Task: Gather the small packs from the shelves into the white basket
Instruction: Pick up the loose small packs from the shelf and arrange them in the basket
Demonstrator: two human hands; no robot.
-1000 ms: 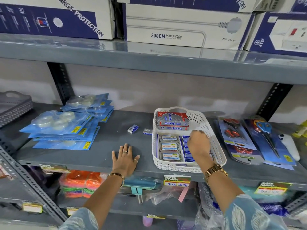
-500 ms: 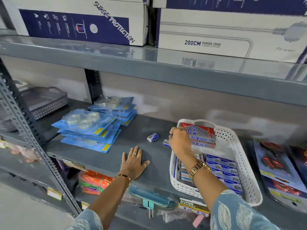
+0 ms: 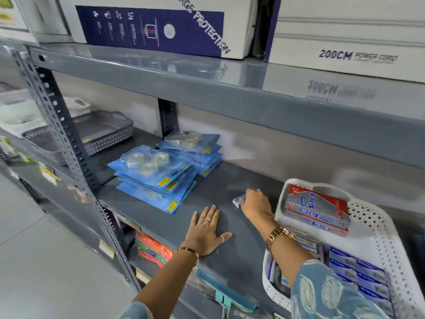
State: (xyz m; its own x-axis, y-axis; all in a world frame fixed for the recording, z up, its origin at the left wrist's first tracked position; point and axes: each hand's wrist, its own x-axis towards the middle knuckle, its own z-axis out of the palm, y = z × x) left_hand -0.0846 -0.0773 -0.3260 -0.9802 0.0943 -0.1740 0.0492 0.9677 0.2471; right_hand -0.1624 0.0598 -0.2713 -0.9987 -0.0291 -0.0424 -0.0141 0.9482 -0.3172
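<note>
The right hand (image 3: pixel 255 203) curls its fingers down over one small blue-and-white pack (image 3: pixel 238 200) on the grey shelf (image 3: pixel 207 192), just left of the white basket (image 3: pixel 372 217); whether it grips cannot be told. Only the pack's left end shows, so its long axis is unclear. The left hand (image 3: pixel 207 231) lies flat, fingers spread, empty, near two stacks of blue tape cards (image 3: pixel 165 171).

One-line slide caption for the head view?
Right hand closes on a small blue pack beside the white basket; left hand rests flat on the grey shelf.

Top-shelf box (image 3: pixel 345 38): "200CM POWER CORD"; navy box (image 3: pixel 149 26): "PROTECTION".
</note>
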